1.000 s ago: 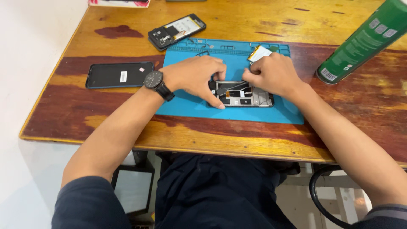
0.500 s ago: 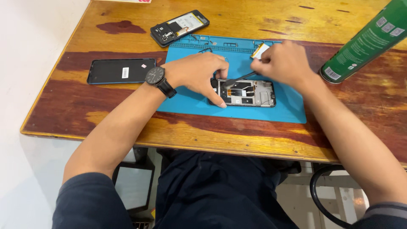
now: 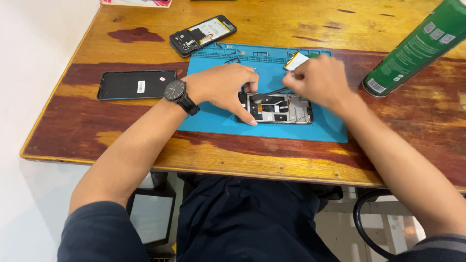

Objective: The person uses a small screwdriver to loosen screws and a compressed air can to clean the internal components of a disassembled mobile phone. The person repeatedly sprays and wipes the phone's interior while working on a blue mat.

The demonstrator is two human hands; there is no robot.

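Your left hand (image 3: 225, 90) lies flat over the near-left end of the opened phone (image 3: 279, 108), fingers spread and curved, with fingertips pressing on its left edge and the thumb reaching down to its lower edge. A dark wristwatch (image 3: 175, 91) sits on that wrist. Your right hand (image 3: 318, 82) hovers just above the phone's upper right corner, fingers drawn together; it looks to be pinching a thin dark tool (image 3: 276, 90) whose tip slants down toward the phone's inner frame, though motion blur keeps the grip itself from being clear.

The opened phone rests on the blue work mat (image 3: 221, 123), back cover off, its metal frame and dark inner parts facing up. It lies lengthwise, roughly in the middle of the mat. Just behind your right hand, a small flat part with a yellow edge (image 3: 296, 60) lies on the mat's far side, near the moulded compartments along the rim.

The mat lies on the wooden worktop (image 3: 291, 160). To your left of the mat, a black phone panel (image 3: 136, 85) lies flat, well apart from your hands. Farther back, a second opened phone (image 3: 203, 35) lies at an angle, just beyond the mat's far left corner. On your right, a green spray can (image 3: 417, 48) leans across the worktop's corner.
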